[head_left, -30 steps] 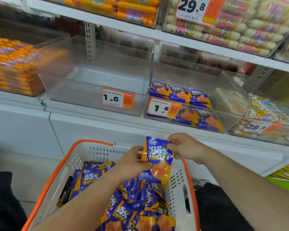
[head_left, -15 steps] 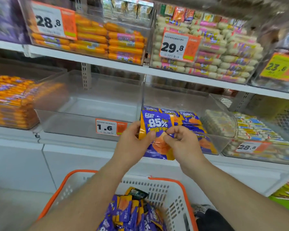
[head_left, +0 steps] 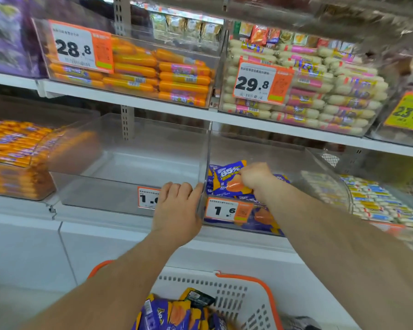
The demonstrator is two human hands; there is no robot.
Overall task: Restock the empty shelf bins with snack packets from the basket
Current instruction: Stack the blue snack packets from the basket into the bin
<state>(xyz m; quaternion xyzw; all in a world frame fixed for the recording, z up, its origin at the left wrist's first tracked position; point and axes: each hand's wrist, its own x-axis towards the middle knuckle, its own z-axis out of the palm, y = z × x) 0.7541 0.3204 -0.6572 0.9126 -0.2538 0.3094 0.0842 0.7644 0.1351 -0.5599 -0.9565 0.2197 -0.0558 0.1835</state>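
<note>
My right hand (head_left: 256, 178) reaches into the right clear bin (head_left: 296, 163) and grips a purple and orange snack packet (head_left: 227, 177) marked 85%, held just above other such packets lying in that bin. My left hand (head_left: 177, 206) rests on the front rim of the empty clear bin (head_left: 119, 167), its fingers curled over the edge at the corner between the two bins. The white basket (head_left: 234, 298) with an orange rim sits below, holding several more purple packets (head_left: 172, 313).
Bins of orange sausages (head_left: 167, 75) and pale sausages (head_left: 332, 101) fill the upper shelf. Another orange sausage bin (head_left: 12, 158) stands left of the empty one, and a bin of small packets (head_left: 372, 201) stands at the right. Price tags hang on the bin fronts.
The packet has gone from in front of the bins, held in both hands, into the right bin in my right hand alone. My left hand let go and moved to the empty bin's rim.
</note>
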